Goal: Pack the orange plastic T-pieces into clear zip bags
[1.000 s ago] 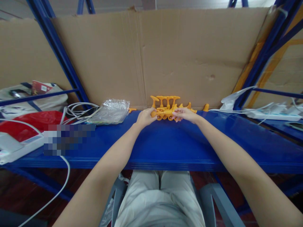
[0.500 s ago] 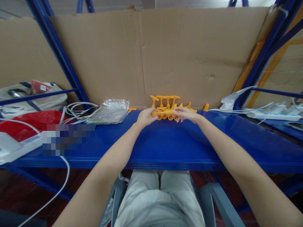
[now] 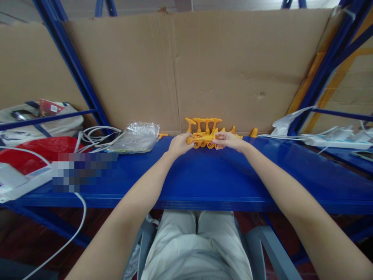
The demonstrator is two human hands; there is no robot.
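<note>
At the back of the blue table, my left hand [image 3: 180,144] is closed around the left end of an orange plastic piece [image 3: 205,138], long and narrow with a rounded knob at its left end. My right hand [image 3: 229,140] grips the piece's other end, its fingers bent around it and partly hiding it. Just below and behind the held piece is a row of round orange cup-like parts [image 3: 203,144]. Farther back, several orange T-shaped parts [image 3: 207,122] stand against the cardboard. More orange pointed parts [image 3: 233,129] sit behind my right hand.
The cardboard panel [image 3: 233,70] closes off the back of the blue table [image 3: 215,175]. An orange cone-like part [image 3: 254,132] stands at right, and a small orange part [image 3: 162,135] lies left beside clear plastic bags [image 3: 135,138]. White cables [image 3: 97,136] and power strips [image 3: 335,140] flank the area.
My right hand's fingers have shifted slightly on the orange piece and now look more drawn together. My left hand stays about where it was.
</note>
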